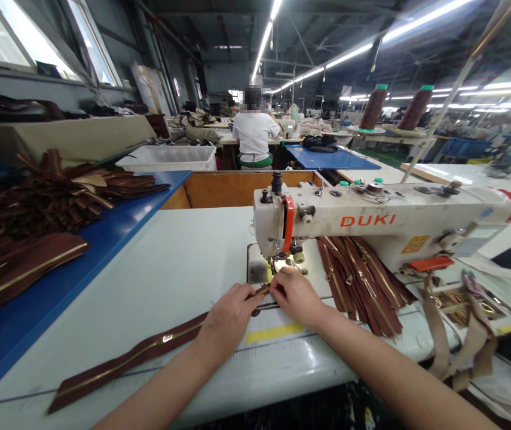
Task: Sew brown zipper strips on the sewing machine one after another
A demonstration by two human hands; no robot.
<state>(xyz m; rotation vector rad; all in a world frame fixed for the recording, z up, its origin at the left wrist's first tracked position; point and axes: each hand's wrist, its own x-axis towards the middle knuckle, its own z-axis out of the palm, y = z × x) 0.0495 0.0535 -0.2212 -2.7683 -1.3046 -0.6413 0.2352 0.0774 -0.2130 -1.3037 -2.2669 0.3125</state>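
A brown zipper strip [129, 356] with gold teeth and a slider trails over the pale table to the left. Its far end runs under my left hand [232, 315], whose fingers are pinched on it just in front of the sewing machine [327, 218]. My right hand [294, 294] is closed on the tip of the same strip, close to the needle area, and the two hands almost meet. The exact fingertip contact is partly hidden. Several brown zippers [358, 286] lie under the machine arm, right of my right hand.
On the left, a blue table [125, 239] bears heaps of brown zippers [35, 203]. A tray [474, 304] of metal parts sits at right, with beige straps [438, 340] hanging beside it. Ahead, a person in a white shirt [254, 134] sits beyond a white bin [170, 157].
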